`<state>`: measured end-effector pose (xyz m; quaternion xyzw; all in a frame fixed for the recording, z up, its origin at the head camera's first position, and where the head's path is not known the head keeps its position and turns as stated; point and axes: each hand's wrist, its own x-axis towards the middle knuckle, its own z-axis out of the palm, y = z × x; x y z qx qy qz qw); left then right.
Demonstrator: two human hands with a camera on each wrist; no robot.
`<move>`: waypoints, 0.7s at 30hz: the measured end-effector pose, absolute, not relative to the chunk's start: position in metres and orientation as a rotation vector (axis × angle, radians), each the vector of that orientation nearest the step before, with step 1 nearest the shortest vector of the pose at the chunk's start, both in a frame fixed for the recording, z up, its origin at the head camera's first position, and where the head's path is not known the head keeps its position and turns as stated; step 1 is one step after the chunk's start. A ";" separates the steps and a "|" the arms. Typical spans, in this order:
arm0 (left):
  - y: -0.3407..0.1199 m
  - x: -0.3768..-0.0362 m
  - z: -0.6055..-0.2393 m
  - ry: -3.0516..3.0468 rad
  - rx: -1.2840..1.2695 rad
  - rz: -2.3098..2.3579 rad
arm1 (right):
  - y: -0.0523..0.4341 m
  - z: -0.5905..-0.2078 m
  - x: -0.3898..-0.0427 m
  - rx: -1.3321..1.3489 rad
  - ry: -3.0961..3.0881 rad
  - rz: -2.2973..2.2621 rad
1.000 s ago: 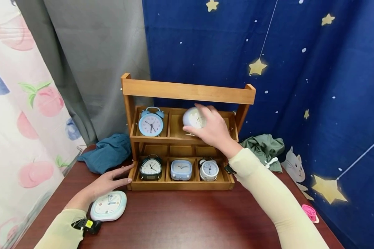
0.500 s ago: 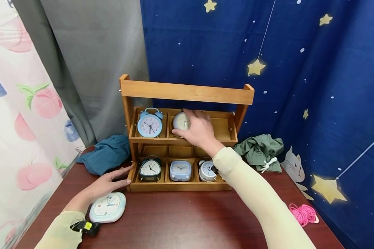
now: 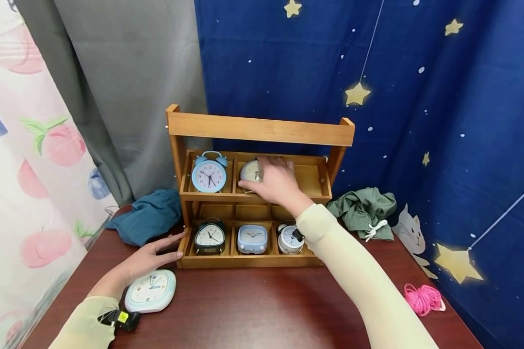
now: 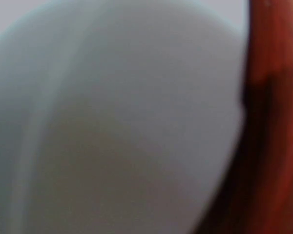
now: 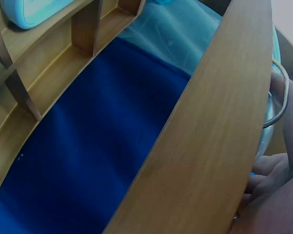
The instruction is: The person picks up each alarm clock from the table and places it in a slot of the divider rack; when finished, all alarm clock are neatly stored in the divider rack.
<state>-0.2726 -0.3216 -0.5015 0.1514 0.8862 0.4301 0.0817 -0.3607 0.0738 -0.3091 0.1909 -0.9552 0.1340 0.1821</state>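
My right hand [image 3: 277, 182] holds a round pale alarm clock [image 3: 251, 170] by its right side. The clock is in the upper tier of a wooden rack [image 3: 260, 128], just right of the divider; the hand covers much of its face. In the right wrist view, a rack board partly hides the fingers [image 5: 263, 165]. My left hand [image 3: 146, 261], fingers extended, touches the rack's lower left corner. Below it lies a white and mint clock [image 3: 150, 291] on the table. A blurred pale round surface [image 4: 127, 97] fills most of the left wrist view.
A blue twin-bell clock [image 3: 209, 175] stands upper left. The lower tier holds a black clock [image 3: 209, 236], a blue rounded-square clock [image 3: 252, 240] and a white clock [image 3: 290, 241]. Teal cloth [image 3: 150, 217], green cloth [image 3: 364, 213] and pink cord [image 3: 423, 299] lie around the rack.
My right hand has carried the round clock leftward and down into the upper tier, beside the divider. Over the last half second it has barely moved. The left hand stays at the rack's corner.
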 end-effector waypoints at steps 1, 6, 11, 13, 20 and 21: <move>-0.322 -0.272 -0.502 2.645 0.454 1.288 | 0.075 -0.310 -0.358 0.540 -2.685 0.402; -0.322 -0.273 -0.502 2.647 0.468 1.291 | 0.082 -0.323 -0.334 0.592 -2.489 0.583; -0.323 -0.274 -0.498 2.665 0.479 1.276 | 0.081 -0.352 -0.300 0.779 -2.203 0.664; -0.323 -0.274 -0.497 2.666 0.475 1.273 | 0.075 -0.367 -0.287 0.850 -2.137 0.634; -0.323 -0.274 -0.502 2.655 0.438 1.267 | 0.051 -0.422 -0.245 1.056 -2.108 0.516; -0.323 -0.274 -0.502 2.654 0.432 1.268 | 0.047 -0.429 -0.240 1.092 -2.132 0.503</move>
